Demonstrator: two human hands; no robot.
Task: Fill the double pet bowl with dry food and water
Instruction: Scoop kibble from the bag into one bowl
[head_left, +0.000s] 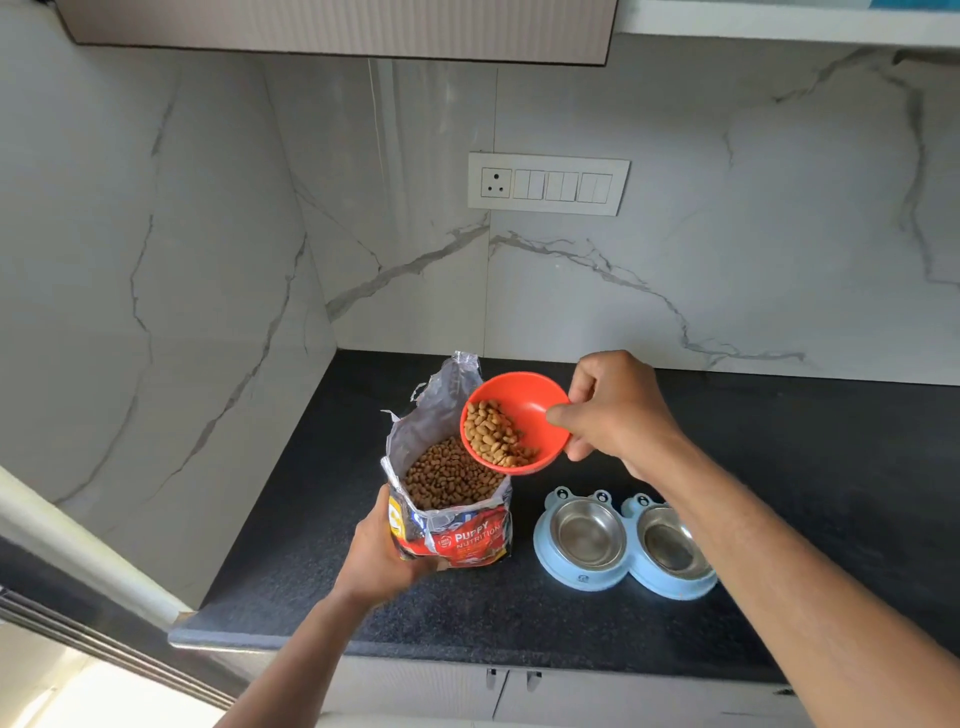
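Right now the right hand (618, 415) pinched the rim of a small orange bowl (514, 422), thumb inside the edge and fingers curled behind it, holding it tilted above the open top of the food bag (452, 499). Orange bowl held a scoop of tan kibble (493, 434) gathered toward its lower left side. Food bag stood upright on the counter (519, 618), top torn open, silver lining showing, brown kibble filling it well up; red front read "PUPPY NUTRITION". Left hand (387, 551) gripped the bag's lower left side, fingers wrapped round behind it. Double pet bowl (623, 543) sat on the counter just right of the bag, near the front edge: light blue base with two steel bowls, both looked empty, the right one partly hidden by the right forearm. Counter was black speckled stone in a corner. Walls were white marble-look tile with grey veins. White switch panel (548, 183) with one socket sat on the back wall. Cabinet (337, 26) hung overhead, cabinet doors below the counter edge.
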